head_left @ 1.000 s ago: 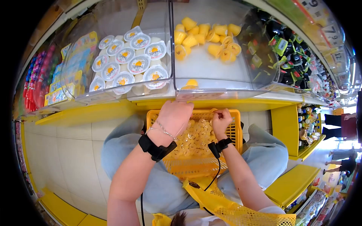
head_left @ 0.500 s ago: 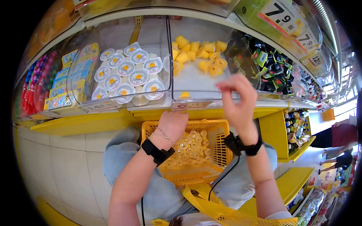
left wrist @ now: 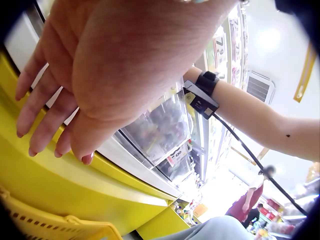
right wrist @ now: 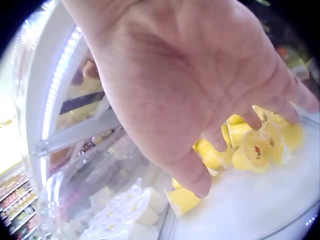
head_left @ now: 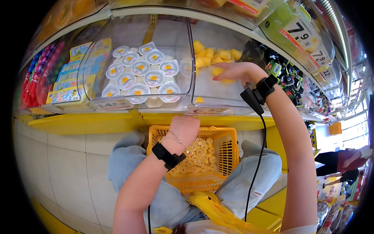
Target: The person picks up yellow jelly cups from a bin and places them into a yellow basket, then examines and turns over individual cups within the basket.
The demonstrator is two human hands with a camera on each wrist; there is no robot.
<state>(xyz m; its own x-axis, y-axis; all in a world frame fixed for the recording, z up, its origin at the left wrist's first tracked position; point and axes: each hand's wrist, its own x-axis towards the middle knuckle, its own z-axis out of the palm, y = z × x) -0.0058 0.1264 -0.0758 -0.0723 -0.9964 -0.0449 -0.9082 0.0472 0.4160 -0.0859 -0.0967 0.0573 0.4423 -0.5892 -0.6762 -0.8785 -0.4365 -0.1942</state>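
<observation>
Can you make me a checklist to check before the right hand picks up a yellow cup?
1. Right hand free to pick: ok, no cup gripped.
2. Yellow cups close by: ok, right by its fingers.
3. Fingers already touching a cup: cannot tell, they overlap the cups in both views.
4. Left hand out of the cup bin: ok, it is in front of the shelf.
5. Room in the basket: ok, probably; lots of cups inside, but bare walls show.
6. Cable clear of the basket: ok, it hangs to the right.
</observation>
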